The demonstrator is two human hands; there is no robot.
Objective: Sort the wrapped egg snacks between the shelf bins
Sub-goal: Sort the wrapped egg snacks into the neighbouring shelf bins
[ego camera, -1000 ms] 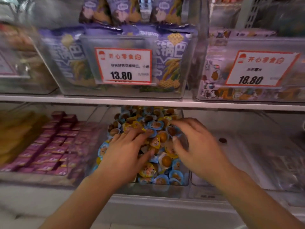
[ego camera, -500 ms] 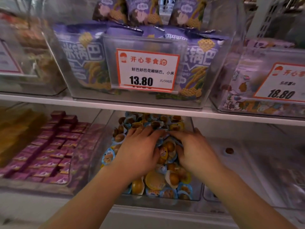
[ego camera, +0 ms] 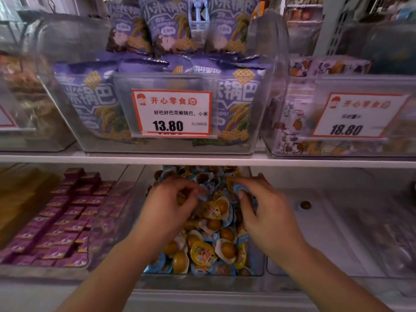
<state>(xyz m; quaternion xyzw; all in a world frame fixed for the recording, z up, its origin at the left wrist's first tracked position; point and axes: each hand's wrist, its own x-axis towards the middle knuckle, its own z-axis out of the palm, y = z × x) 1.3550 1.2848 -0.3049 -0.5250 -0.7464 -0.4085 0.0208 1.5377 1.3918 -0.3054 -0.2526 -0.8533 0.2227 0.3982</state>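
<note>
Small, light, slippery: blue- and yellow-lidded wrapped egg snacks [ego camera: 203, 253], too many to count, heaped in the clear middle bin [ego camera: 256, 272] on the lower shelf. Best pinched by the flat foil rim, not the soft egg dome. Left hand [ego camera: 167, 207] curled shut on several snacks; right hand [ego camera: 266, 216] pinching one blue-rimmed pack [ego camera: 238, 189]. One stray brown egg [ego camera: 305, 205] in the near-empty bin to the right.

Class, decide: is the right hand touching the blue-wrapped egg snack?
Touching. The head view shows the right hand pinching the blue-wrapped egg snack between thumb and fingers.
</note>
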